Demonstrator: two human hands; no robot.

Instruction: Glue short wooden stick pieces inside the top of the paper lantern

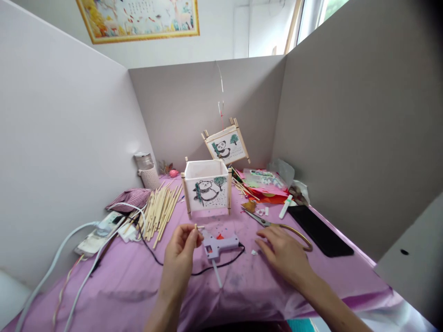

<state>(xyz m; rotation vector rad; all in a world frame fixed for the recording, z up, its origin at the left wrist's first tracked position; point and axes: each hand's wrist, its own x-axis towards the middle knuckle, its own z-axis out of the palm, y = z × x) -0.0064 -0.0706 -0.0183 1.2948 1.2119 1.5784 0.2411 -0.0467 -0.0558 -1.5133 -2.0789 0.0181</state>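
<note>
My left hand (182, 246) is closed in a pinch on a short wooden stick piece (200, 227), beside the nozzle end of the glue gun. The pale purple glue gun (218, 245) lies on its side, a clear glue stick (217, 274) poking from its back. My right hand (282, 249) rests low over the gold-handled scissors (258, 219) with fingers stretched out; whether it touches them I cannot tell. Just beyond stands a square lantern (206, 192) of white panels and wooden posts, with a panda drawn on it. A similar lantern (226, 145) hangs tilted behind.
Many wooden sticks (162, 210) lie left, near a power strip (95, 235) with cables. A glass bottle (147, 168) stands behind them. On the right lie a black phone-like slab (321, 230), a white-green tube (285, 206) and coloured papers (266, 196). Grey partitions (207, 101) enclose the table.
</note>
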